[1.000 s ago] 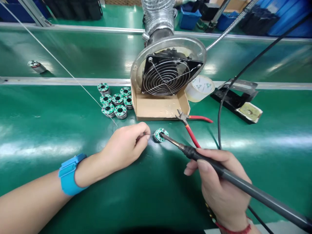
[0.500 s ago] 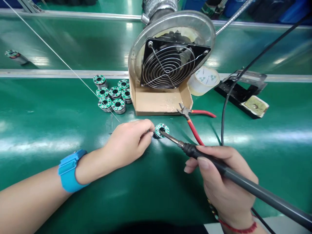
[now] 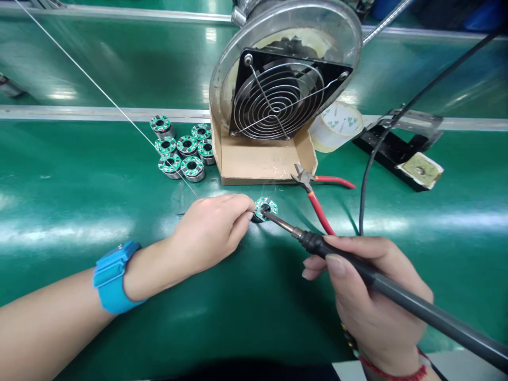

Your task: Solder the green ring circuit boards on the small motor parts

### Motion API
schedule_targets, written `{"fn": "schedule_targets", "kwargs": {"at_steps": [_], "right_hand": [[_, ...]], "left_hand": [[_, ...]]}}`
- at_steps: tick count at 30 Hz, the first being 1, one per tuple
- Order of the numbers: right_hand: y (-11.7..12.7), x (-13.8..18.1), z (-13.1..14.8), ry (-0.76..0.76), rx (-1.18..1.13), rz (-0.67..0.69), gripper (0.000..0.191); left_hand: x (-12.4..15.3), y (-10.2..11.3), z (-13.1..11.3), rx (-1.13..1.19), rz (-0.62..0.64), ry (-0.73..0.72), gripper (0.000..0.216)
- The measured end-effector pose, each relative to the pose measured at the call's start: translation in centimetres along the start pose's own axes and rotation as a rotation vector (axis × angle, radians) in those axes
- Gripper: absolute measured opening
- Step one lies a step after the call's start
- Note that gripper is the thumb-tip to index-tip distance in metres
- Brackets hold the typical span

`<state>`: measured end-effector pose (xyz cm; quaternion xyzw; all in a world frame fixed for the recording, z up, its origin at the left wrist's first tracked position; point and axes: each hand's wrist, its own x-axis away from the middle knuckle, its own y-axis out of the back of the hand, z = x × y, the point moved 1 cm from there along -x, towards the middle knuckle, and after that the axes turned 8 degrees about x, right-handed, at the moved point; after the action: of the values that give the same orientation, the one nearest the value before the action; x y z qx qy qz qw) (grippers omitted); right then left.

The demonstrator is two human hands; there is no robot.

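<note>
The left hand (image 3: 210,233) pinches thin solder wire (image 3: 119,111), while the right hand (image 3: 373,301) grips a soldering iron (image 3: 448,323), its tip on a small green circuit ring (image 3: 265,207) on the surface (image 3: 79,174). Lingering heat could scorch the ring, and a slip could burn the left hand.

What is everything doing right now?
Round green circuit-board ring: flat on the green belt.
Black-handled soldering iron: metal tip on the ring.
Right hand: fingers gripping the iron.
Thin silver solder wire: stretched across the belt.
Left hand: fingers pinching the wire beside the ring.
Red-handled metal side cutters: lying down, jaws slightly open.
Seven green-topped metal rings: lying grouped together.
Round metal-rimmed black fan: upright in a brown cardboard tray.
</note>
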<state>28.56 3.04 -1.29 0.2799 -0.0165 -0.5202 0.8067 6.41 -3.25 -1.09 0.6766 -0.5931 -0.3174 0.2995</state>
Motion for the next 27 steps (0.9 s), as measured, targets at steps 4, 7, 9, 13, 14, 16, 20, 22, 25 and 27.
{"fn": "schedule_targets", "kwargs": {"at_steps": [4, 7, 9, 13, 14, 16, 20, 22, 25, 27], "right_hand": [[0.2, 0.0, 0.0, 0.012, 0.017, 0.003, 0.012], [0.3, -0.1, -0.1, 0.024, 0.045, 0.005, 0.012], [0.2, 0.0, 0.0, 0.031, 0.071, -0.011, 0.013], [0.3, 0.1, 0.0, 0.018, 0.097, -0.122, 0.015], [0.5, -0.2, -0.2, 0.022, 0.122, -0.156, 0.016], [1.0, -1.4, -0.9, 0.073, 0.228, -0.234, 0.02], [2.9, -6.4, -3.9, 0.234, 0.479, -0.182, 0.035], [3.7, -8.7, -5.2, 0.222, 0.481, -0.099, 0.036], [4.2, -9.7, -5.4, 0.164, 0.419, -0.124, 0.027], [3.8, -8.5, -4.5, 0.14, 0.347, -0.186, 0.022]], "left_hand": [[0.1, 0.0, 0.1, -0.01, 0.001, 0.01, 0.024], [0.1, -0.1, 0.1, -0.002, 0.001, 0.013, 0.023], [0.1, -0.1, 0.1, 0.006, -0.001, 0.014, 0.022], [0.2, -0.1, 0.2, 0.066, -0.027, 0.013, 0.017], [0.3, 0.0, 0.3, 0.108, -0.037, 0.024, 0.015], [0.3, 0.0, 0.7, 0.246, -0.036, 0.082, 0.012], [0.2, -0.3, 1.1, 0.528, 0.003, 0.229, 0.007], [0.1, -0.6, 1.0, 0.495, 0.015, 0.235, 0.01], [-0.3, -1.0, 0.2, 0.293, 0.075, 0.184, 0.044], [-0.5, -1.2, -0.1, 0.191, 0.108, 0.139, 0.045]]}}
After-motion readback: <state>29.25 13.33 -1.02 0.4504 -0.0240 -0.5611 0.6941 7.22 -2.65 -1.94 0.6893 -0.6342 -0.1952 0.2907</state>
